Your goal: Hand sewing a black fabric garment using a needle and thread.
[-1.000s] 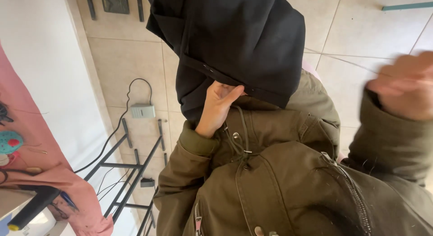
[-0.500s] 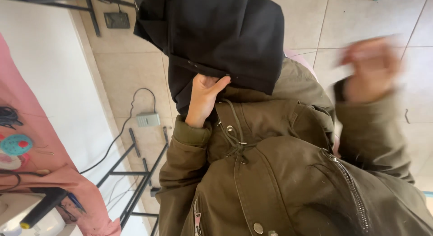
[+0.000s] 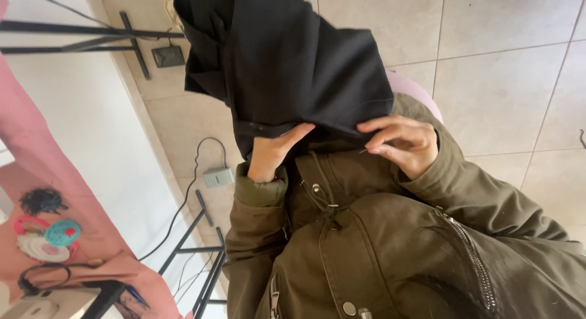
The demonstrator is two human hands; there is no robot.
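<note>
The black cloth (image 3: 293,69) hangs over the person's lap above the tiled floor (image 3: 506,81), its lower hem held by both hands. The left hand (image 3: 271,151) grips the hem with its fingers tucked beneath. The right hand (image 3: 400,142) has its fingers pinched on what seems a thin needle (image 3: 364,150) at the hem.

The big piece of cloth (image 3: 293,69) is plain black. The zip-up jacket (image 3: 390,252) is dark olive green with silver snaps. The tiled floor (image 3: 506,63) is pale beige with thin grey lines. The hanging cloth at the side (image 3: 36,191) is pink, with little round crochet pieces (image 3: 52,236) in teal, red and white.
</note>
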